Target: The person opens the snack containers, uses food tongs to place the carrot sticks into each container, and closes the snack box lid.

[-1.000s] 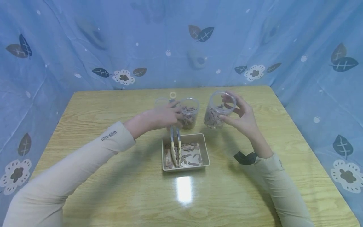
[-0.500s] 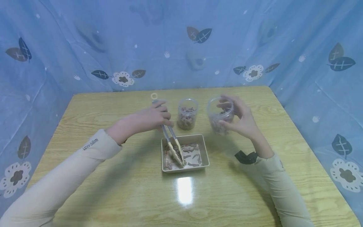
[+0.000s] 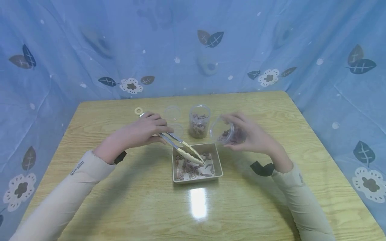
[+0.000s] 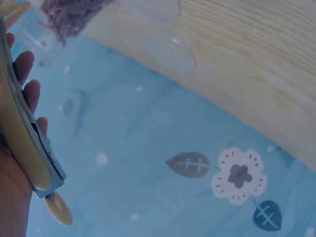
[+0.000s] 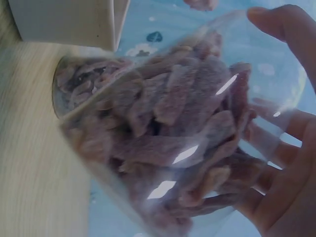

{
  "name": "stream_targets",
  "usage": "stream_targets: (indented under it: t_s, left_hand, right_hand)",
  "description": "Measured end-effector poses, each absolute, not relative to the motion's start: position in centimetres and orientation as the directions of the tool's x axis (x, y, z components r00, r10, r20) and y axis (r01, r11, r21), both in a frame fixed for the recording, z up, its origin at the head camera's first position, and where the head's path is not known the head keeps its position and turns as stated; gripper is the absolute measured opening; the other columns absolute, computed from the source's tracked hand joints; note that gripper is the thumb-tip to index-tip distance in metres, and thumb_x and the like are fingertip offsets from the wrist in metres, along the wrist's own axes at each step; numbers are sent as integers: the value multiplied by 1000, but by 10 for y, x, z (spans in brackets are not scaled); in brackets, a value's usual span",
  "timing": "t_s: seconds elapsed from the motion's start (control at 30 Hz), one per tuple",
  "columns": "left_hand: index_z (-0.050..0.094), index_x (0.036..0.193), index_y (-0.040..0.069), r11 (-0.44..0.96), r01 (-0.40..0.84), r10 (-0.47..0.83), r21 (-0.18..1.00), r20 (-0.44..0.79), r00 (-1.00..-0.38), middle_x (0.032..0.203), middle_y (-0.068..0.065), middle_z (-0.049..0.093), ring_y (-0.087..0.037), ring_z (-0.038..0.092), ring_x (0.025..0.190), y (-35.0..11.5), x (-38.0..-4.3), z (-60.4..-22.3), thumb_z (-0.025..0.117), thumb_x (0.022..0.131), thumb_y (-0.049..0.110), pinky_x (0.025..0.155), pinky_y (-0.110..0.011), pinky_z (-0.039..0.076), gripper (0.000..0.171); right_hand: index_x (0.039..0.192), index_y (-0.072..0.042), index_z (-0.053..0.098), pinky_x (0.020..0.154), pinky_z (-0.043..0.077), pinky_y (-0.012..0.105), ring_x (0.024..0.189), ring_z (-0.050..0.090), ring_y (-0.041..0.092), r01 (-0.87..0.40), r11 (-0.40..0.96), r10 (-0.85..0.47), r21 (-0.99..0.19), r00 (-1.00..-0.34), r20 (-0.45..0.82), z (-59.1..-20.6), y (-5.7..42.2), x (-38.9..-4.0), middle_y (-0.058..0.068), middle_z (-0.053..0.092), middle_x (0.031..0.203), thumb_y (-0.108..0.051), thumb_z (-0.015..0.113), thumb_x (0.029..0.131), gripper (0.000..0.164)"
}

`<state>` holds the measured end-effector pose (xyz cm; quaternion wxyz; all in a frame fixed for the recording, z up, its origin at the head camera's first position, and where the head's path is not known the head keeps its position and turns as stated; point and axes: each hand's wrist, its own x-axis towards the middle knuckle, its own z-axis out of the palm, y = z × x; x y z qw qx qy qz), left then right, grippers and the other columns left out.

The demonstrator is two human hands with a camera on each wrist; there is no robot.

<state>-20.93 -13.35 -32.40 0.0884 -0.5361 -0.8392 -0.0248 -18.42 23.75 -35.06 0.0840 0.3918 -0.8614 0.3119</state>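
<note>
My left hand (image 3: 138, 130) grips metal tongs (image 3: 188, 154) with cream-coloured tips, angled down to the right over a beige tray (image 3: 174, 169). The tips come together above brown strips (image 3: 190, 169) that look like dried meat, scattered in the tray. To the right, my right hand (image 3: 251, 137) holds a clear jar (image 5: 173, 133) of similar strips. This jar is tipped, its mouth facing left toward the tray, with the strips inside. In the left wrist view the tongs' handle (image 4: 19, 133) lies along my palm, its pull ring at the end.
A second clear jar (image 3: 199, 124) of strips stands upright behind the tray. Two clear round lids (image 3: 172, 113) lie on the wooden table (image 3: 144, 201) to its left. A patterned blue curtain (image 3: 175, 77) surrounds the table's back and sides.
My left hand has moved left and slightly nearer, swinging the tongs from almost upright to a slant pointing right. My right hand has lowered its jar and tipped it leftward.
</note>
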Motion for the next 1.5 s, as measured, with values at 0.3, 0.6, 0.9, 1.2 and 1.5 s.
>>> stream_targets:
  t_s: [0.3, 0.6, 0.9, 1.2, 1.5]
  left_hand:
    - [61, 120, 16, 538, 843, 822, 16, 215, -528, 102, 0, 62, -20, 55, 93, -149, -192, -322, 62, 86, 39, 85, -42, 43, 41]
    - [60, 120, 12, 570, 821, 782, 22, 293, -550, 98, -1, 61, -20, 58, 90, -145, -180, -317, 62, 85, 40, 81, -43, 46, 45]
    - [59, 122, 13, 588, 809, 774, -2, 292, -562, 104, -2, 63, -22, 58, 96, -132, -178, -316, 62, 85, 39, 83, -46, 47, 45]
    - [55, 127, 9, 606, 796, 768, -6, 266, -582, 107, -5, 60, -24, 54, 98, -133, -173, -312, 66, 83, 39, 82, -46, 46, 54]
    - [54, 126, 7, 570, 821, 793, 11, 253, -554, 106, -6, 59, -26, 53, 98, -148, -181, -305, 73, 76, 36, 82, -47, 45, 62]
  right_hand:
    - [143, -17, 35, 69, 49, 25, 84, 53, 8, -735, 588, -679, -337, -675, 288, -346, 229, -171, 5, 48, 131, -35, 80, 67, 90]
    - [141, -13, 38, 67, 50, 25, 82, 55, 11, -794, 567, -737, -218, -608, 296, -345, 216, -160, 9, 50, 126, -37, 79, 66, 89]
    - [142, -16, 37, 63, 48, 21, 78, 53, 8, -824, 526, -757, -211, -567, 325, -348, 210, -157, 6, 51, 124, -43, 76, 69, 87]
    - [142, -12, 37, 63, 48, 21, 77, 54, 8, -825, 511, -750, -243, -566, 342, -347, 213, -160, 10, 50, 126, -36, 81, 65, 92]
    - [142, -12, 37, 77, 51, 32, 95, 57, 16, -746, 585, -693, -319, -664, 281, -341, 230, -167, 10, 48, 131, -31, 81, 66, 90]
